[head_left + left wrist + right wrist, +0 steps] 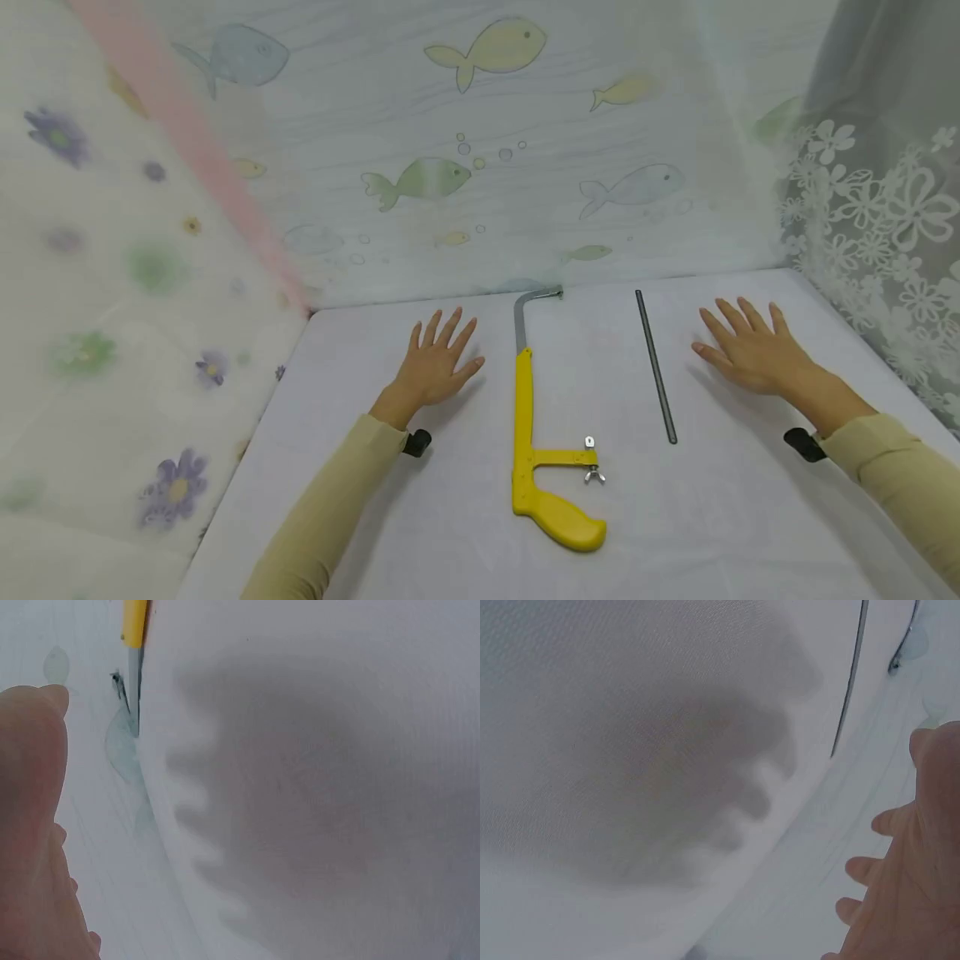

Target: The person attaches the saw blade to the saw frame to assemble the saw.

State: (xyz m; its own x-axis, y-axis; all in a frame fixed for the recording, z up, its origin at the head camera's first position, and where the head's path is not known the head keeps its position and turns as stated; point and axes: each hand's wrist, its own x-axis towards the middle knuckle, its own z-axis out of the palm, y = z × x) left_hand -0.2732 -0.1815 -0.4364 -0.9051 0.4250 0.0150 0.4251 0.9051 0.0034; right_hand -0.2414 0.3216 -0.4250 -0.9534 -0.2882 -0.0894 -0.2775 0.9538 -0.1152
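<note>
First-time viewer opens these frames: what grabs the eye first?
Probably the bright yellow saw frame, lying mid-table between the two hands, with the thin dark rod to its right on the white cloth. Next, the hands with fingers spread: the left hand left of the frame, the right hand right of the rod. Behind, fish prints cover the pale backdrop.

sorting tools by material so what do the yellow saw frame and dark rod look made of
Yellow saw frame: perhaps painted metal or plastic, smooth and evenly coloured. Its curved grey end: probably bare metal, silvery. Dark rod: likely metal, dull grey sheen.
</note>
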